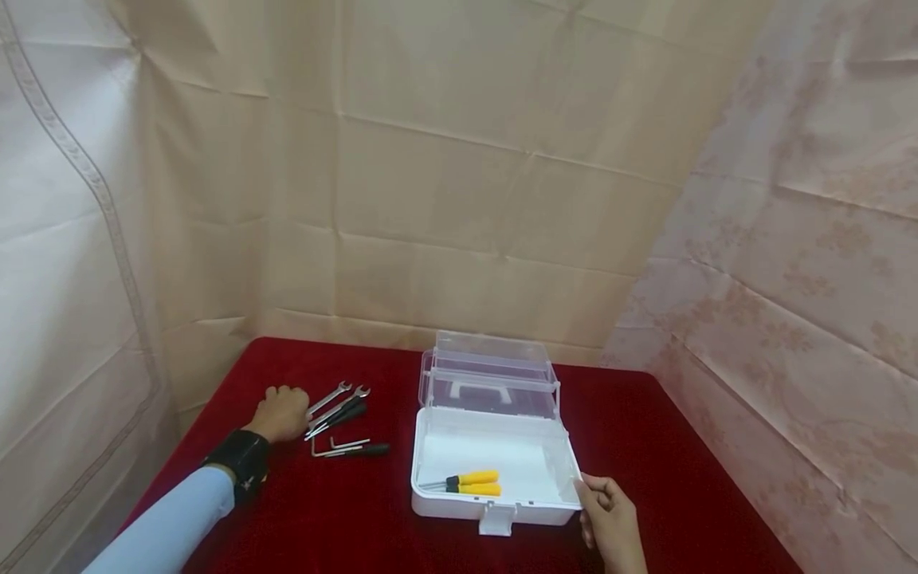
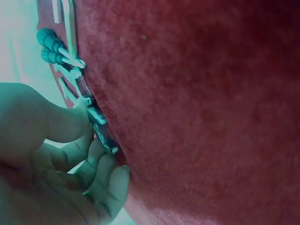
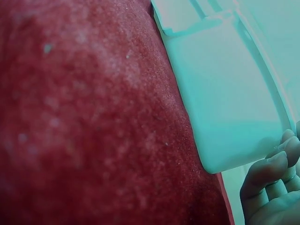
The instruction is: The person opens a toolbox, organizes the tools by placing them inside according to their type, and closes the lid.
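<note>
My left hand (image 1: pixel 280 413) is over the left end of a group of tools on the red cloth. In the left wrist view, its thumb and curled fingers close around a dark, shiny metal tool (image 2: pixel 104 129); its kind is partly hidden. Beside that hand lie two wrenches (image 1: pixel 331 399) and black-handled screwdrivers (image 1: pixel 350 410). My right hand (image 1: pixel 611 514) grips the front right corner of a white toolbox (image 1: pixel 502 446), thumb at the rim and fingers outside. Inside the box are two screwdrivers with yellow handles (image 1: pixel 479 477).
The toolbox's clear lid (image 1: pixel 495 359) stands open at the back, and its white latch (image 1: pixel 497 520) hangs at the front. L-shaped hex keys (image 1: pixel 347 444) and another black-handled screwdriver (image 1: pixel 374 450) lie nearer. Cloth curtains (image 1: pixel 445 199) surround the red-covered table (image 1: pixel 688 462).
</note>
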The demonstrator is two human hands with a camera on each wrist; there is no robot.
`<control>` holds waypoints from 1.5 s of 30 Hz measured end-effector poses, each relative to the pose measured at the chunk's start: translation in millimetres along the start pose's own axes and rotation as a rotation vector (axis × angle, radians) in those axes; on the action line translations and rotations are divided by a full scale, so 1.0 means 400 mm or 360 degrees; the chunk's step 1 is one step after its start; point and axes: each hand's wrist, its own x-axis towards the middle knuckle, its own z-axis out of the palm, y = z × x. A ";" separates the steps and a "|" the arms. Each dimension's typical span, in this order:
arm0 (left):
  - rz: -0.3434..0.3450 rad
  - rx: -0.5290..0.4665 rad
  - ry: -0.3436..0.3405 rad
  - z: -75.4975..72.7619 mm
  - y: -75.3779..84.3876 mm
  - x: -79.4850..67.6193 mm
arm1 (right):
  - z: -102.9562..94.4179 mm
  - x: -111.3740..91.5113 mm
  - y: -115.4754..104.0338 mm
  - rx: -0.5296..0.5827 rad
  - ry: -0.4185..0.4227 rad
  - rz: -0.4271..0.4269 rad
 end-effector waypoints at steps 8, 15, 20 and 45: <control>-0.0041 0.0017 0.0004 -0.013 0.023 -0.009 | -0.003 0.004 -0.005 0.0033 0.0002 -0.0027; 0.0053 -0.0037 0.0155 0.002 0.019 -0.014 | -0.003 0.003 -0.002 0.0038 -0.0023 -0.0019; 0.0095 -0.0002 0.0267 -0.001 0.014 -0.020 | -0.002 -0.001 -0.002 0.0033 -0.0026 -0.0007; 0.0270 0.0146 0.0552 -0.007 0.046 -0.033 | -0.004 0.003 -0.003 0.0017 -0.0046 -0.0013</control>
